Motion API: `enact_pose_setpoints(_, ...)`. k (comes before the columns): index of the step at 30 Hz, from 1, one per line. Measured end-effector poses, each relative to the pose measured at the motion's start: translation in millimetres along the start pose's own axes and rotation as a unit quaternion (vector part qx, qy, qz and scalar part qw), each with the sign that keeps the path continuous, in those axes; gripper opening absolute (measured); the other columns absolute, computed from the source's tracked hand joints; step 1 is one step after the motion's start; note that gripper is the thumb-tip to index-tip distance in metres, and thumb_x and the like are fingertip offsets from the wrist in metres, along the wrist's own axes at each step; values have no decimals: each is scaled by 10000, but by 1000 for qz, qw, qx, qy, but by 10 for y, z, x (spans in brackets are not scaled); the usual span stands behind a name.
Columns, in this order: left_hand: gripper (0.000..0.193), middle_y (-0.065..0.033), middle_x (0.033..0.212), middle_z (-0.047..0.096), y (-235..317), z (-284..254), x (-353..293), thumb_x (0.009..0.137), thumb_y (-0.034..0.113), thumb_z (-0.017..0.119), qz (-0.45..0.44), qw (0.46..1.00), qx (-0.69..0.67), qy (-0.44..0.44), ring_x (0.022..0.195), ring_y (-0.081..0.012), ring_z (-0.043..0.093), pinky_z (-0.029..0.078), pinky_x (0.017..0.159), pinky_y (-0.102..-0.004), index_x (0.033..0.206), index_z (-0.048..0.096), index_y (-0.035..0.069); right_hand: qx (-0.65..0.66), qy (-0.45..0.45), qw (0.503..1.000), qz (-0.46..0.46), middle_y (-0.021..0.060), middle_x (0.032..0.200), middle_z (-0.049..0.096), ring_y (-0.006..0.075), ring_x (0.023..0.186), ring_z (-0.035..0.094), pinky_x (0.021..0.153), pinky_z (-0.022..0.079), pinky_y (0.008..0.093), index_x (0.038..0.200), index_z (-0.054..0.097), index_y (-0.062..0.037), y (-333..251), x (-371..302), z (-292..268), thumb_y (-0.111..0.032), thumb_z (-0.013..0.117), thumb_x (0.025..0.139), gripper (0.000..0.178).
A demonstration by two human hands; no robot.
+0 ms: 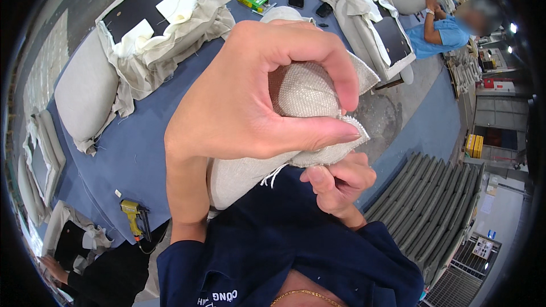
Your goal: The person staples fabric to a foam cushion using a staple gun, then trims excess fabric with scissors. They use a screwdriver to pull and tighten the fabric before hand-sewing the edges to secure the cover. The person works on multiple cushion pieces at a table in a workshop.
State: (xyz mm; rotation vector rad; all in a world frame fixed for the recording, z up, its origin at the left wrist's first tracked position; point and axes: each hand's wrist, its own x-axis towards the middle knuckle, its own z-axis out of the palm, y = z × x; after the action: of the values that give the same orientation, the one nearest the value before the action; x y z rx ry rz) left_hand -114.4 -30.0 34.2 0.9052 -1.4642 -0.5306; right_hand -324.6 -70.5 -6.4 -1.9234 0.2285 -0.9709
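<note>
Close under my camera, my left hand (239, 96) pinches a fold of coarse beige woven fabric (310, 94), thumb and forefinger closed tight on its corner, while my right hand (338, 179) curls shut against the underside of the same cloth, just above my navy shirt (284, 233). The fabric belongs to a padded cushion cover (236, 179) held up against my chest, well above the blue desk (136, 142). Loose threads hang from the frayed edge (273, 175); I judge that a hard pull could unravel the weave or let the corner slip from my fingers. A yellow staple gun (133, 216) lies on the desk at my lower left, and another worker in blue (441, 34) stands well apart.
</note>
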Motion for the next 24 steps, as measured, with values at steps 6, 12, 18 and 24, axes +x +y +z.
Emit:
enact_pose_setpoints(6,295,-6,807,710,10,56,-14,569,34,884,-4,1000,3,19,870,-181,680,397,1032,-442,797,706,87,-14,-14,999,-45,59,508,563,172,387,508,412,368,288,630,659,21,105,16,-111,13,780,775,189)
enact_pose_setpoints(12,295,-8,801,711,15,109,-23,559,39,887,4,1000,20,13,864,-177,684,400,1031,-450,785,705,93,-21,-32,998,-42,76,533,603,159,403,543,417,373,278,679,693,20,68,99,-222,5,809,740,132)
enact_pose_setpoints(18,307,-22,782,709,33,130,-12,544,30,889,-15,1000,15,4,838,-169,687,399,1046,-453,773,696,91,47,40,997,36,76,569,632,158,438,570,445,422,282,751,731,41,-112,32,-17,23,760,794,55)
enact_pose_setpoints(24,349,-41,788,718,8,-34,-32,533,55,901,7,999,28,-29,889,-211,695,373,1082,-473,819,703,80,67,17,995,67,83,555,594,171,436,544,432,384,302,727,702,49,-175,144,47,20,751,808,100)
